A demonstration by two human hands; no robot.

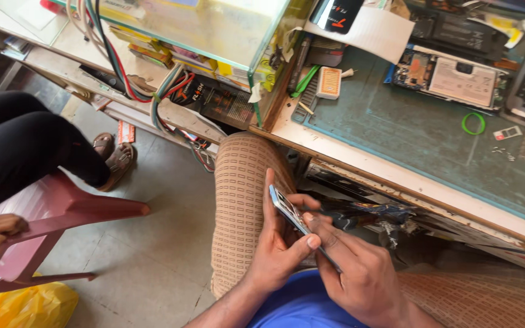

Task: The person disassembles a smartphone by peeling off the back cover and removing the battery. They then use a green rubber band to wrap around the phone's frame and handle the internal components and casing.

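Head view: green work mat (pixel 408 130) on the bench fills the upper right of the frame, red plastic chair (pixel 62 209) with another person's black-trousered leg (pixel 25 143) sits at left, opened phone (pixel 451 76) lies on the mat at upper right, small green ring (pixel 473 123) beside it. Lower centre, over the patterned trouser knee (pixel 238 200), left hand (pixel 277 255) grips a phone (pixel 287 209) tilted on edge, fingers curled behind it, thumb pressed on its lower face. Right hand (pixel 360 273) touches the phone from the right, fingers pressed together pinching a thin dark tool (pixel 329 261) against it.
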